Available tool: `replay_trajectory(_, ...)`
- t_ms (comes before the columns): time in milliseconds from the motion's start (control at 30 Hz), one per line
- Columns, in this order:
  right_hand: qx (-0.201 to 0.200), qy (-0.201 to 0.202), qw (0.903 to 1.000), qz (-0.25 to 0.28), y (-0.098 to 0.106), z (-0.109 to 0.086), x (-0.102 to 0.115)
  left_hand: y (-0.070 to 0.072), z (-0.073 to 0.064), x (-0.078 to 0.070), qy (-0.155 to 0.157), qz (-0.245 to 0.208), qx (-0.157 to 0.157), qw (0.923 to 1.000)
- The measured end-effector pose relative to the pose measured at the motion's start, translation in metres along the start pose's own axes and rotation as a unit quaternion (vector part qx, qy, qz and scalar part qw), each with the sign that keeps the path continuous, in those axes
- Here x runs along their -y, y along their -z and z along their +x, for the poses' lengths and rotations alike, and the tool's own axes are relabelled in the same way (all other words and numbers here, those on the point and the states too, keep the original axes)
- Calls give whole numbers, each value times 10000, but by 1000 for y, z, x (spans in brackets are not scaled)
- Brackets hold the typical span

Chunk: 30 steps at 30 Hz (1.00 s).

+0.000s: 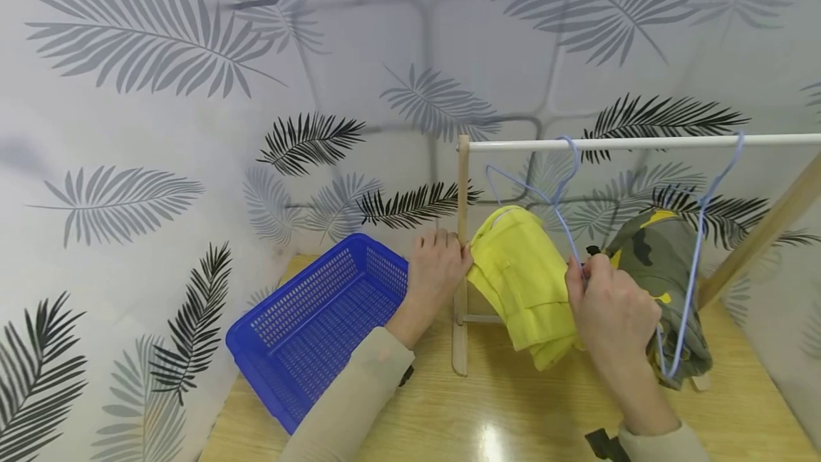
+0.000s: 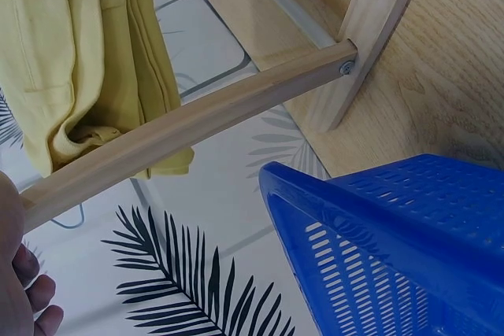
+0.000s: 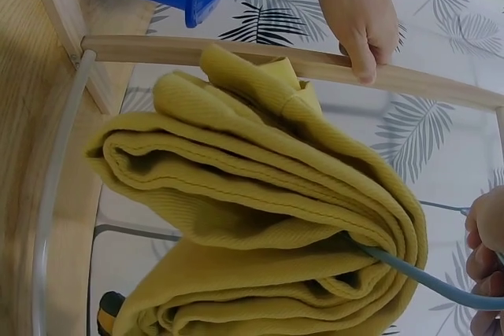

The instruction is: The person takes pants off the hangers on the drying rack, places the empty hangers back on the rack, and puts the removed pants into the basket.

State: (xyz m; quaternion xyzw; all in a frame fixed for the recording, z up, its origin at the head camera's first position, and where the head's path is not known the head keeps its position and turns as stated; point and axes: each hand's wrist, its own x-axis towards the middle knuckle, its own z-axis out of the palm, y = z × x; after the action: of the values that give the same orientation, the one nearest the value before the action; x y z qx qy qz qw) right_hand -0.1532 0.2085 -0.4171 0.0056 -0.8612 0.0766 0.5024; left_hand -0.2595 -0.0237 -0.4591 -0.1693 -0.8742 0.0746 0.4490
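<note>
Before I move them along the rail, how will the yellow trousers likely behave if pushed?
The yellow trousers will probably flop, being soft, folded cloth. Draped over the blue hanger, they may swing or slip. Their thick stacked layers suggest some weight.

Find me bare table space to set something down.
The table is bare at front between the left sleeve and right hand, and right of the camouflage garment. The blue basket looks empty inside. Below the rail it's crowded by that and the yellow garment.
</note>
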Motion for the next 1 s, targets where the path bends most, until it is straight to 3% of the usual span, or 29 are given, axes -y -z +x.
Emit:
replay_trajectory(333,63,25,10000,33,5,6,-2,-1,-1,1,19,64,-206,9998)
replay_trajectory(500,144,123,9998,30,7,9,-4,-1,-1,1,13,21,-171,9999)
replay_trajectory(733,-132,178,9995,246,10,15,-5,-1,-1,1,18,-65,-76,9999)
replay_trajectory(1000,67,185,9994,290,17,19,-8,-2,0,0,40,-97,-170,9998)
